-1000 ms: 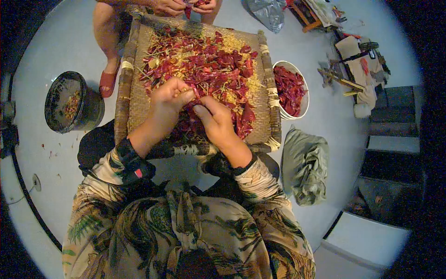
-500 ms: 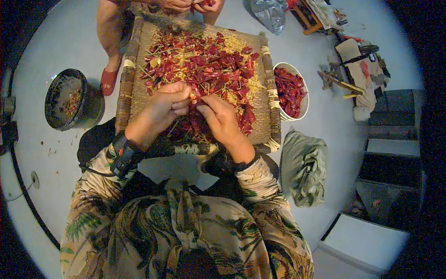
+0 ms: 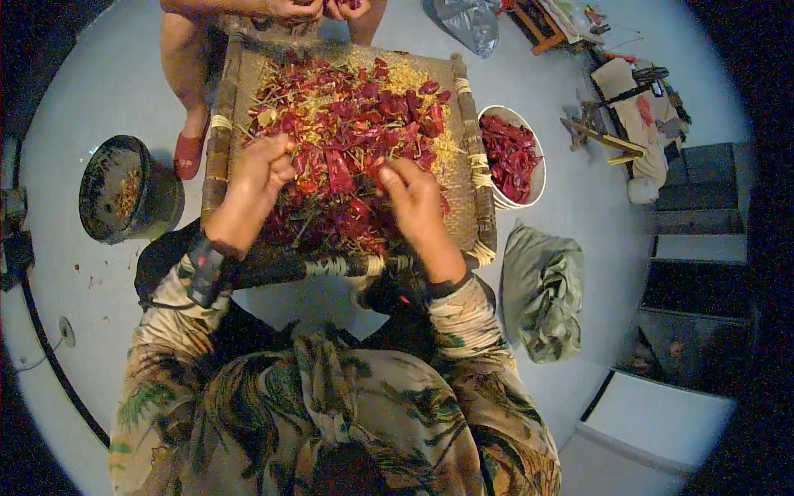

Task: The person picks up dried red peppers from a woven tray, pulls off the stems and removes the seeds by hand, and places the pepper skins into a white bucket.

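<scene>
A woven tray (image 3: 463,211) with a wooden frame lies before me, spread with dried red chili pieces (image 3: 339,169) and yellow seeds (image 3: 405,76). Over its left part is my left hand (image 3: 258,186), its fingers curled together in a pinch; whatever they hold is too small to name. My right hand (image 3: 411,202) is over the right part, thumb and forefinger pressed together around a small red piece that looks like chili. The two hands are apart, with chilies visible between them.
A black bucket (image 3: 165,194) with some scraps in it stands at the left. To the right are a white bucket (image 3: 539,178) of red chilies and a green-grey sack (image 3: 542,293). A co-worker's hands (image 3: 318,8) show beyond the tray, above a red slipper (image 3: 188,155).
My hands were close together over the tray at a red chili; now they have separated, the left one to the left and the right one to the right.
</scene>
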`<state>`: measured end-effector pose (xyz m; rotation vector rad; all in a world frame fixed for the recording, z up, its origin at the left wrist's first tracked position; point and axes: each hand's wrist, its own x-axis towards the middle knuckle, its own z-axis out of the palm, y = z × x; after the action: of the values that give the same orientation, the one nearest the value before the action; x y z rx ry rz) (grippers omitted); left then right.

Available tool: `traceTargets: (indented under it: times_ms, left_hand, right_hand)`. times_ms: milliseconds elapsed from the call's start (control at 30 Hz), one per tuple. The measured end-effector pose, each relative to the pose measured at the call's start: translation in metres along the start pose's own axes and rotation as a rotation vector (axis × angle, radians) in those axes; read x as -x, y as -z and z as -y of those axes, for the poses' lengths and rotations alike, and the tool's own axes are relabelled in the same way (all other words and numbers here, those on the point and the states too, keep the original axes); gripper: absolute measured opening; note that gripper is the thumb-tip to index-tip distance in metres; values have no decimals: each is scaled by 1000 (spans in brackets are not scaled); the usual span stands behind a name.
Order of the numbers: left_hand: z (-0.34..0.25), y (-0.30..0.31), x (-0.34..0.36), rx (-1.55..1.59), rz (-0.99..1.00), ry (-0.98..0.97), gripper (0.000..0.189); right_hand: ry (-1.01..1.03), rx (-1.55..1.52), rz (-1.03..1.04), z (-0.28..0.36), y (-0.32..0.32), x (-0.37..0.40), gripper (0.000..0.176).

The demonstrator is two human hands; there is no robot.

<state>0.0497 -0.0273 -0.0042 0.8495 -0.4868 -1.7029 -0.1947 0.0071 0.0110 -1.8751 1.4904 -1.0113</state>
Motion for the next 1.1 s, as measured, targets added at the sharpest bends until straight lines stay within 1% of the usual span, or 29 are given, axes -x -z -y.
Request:
traceTargets:
  times_ms: [33, 67, 100, 167, 200, 233, 300, 367, 400, 433, 467, 500, 533, 567, 633, 700, 733, 767, 800, 867, 900, 933, 967, 1000, 1033, 1100]
  left_hand:
    - [7, -3, 1, 14, 2, 49, 12]
    - [13, -1, 2, 69, 109, 79, 10]
    - [12, -7, 5, 44, 78, 100, 9]
    - [7, -22, 8, -7, 19, 131, 9]
    - [9, -20, 6, 3, 65, 145, 9]
    - [13, -15, 3, 16, 108, 158, 9]
    - [15, -9, 2, 2, 174, 171, 10]
    - [16, -12, 5, -57, 215, 166, 14]
    - [18, -8, 4, -53, 193, 173, 12]
    - [20, -4, 1, -27, 211, 164, 12]
    - [23, 0, -3, -2, 230, 155, 11]
    - [24, 2, -3, 23, 252, 145, 11]
    - [18, -6, 3, 8, 189, 148, 11]
    - [18, -1, 2, 13, 198, 140, 10]
    - [21, 0, -3, 23, 234, 133, 10]
    - [19, -2, -1, -10, 187, 104, 10]
    - [18, -3, 1, -28, 168, 91, 10]
    - [20, -1, 0, -23, 158, 91, 10]
    - [20, 3, -3, -19, 147, 90, 11]
    - [14, -5, 2, -49, 91, 85, 12]
    - [15, -4, 0, -55, 99, 94, 12]
    - [15, -1, -2, -62, 105, 103, 12]
    - [15, 0, -4, -69, 111, 111, 12]
    - [13, -3, -1, -84, 129, 94, 12]
    - [12, -5, 1, -111, 116, 93, 12]
    - [11, -8, 3, -165, 90, 90, 11]
  right_hand:
    - [-78, -130, -31, -5, 4, -6, 20]
    - [-205, -300, -52, -9, 9, -10, 18]
    - [-330, -471, -74, -7, 16, -15, 17]
    - [-413, -695, -151, -14, 33, -23, 15]
    - [-486, -815, -241, -26, 39, -26, 13]
    - [-497, -827, -149, -50, 57, -29, 21]
    - [-420, -983, -285, -72, 79, -33, 23]
    - [-351, -1033, -329, -107, 108, -37, 29]
    - [-122, -700, -446, -112, 119, -35, 31]
    - [-23, -437, -479, -108, 124, -30, 32]
    - [63, -170, -541, -104, 130, -24, 35]
    - [18, 28, -531, -94, 137, -20, 37]
    - [20, -159, -530, -109, 141, -18, 37]
    - [16, -339, -532, -137, 147, -14, 37]
    - [-68, -419, -505, -143, 145, -14, 39]
    - [-228, -212, -449, -141, 138, -16, 44]
    - [-349, -1004, -562, -108, 127, -26, 33]
    - [-443, -1045, -496, -126, 124, -40, 26]
    - [-495, -907, -382, -99, 109, -41, 24]
    - [-416, -577, -30, -77, 85, -42, 25]
    - [-476, -572, -36, -50, 63, -39, 26]
    - [-334, -276, 76, -51, 49, -36, 23]
    - [-198, -105, 242, -47, 37, -31, 20]
    - [-47, -22, 317, -42, 23, -24, 22]
    - [30, 69, 441, -40, 14, -19, 21]
    - [202, 378, 499, -36, 0, -8, 21]
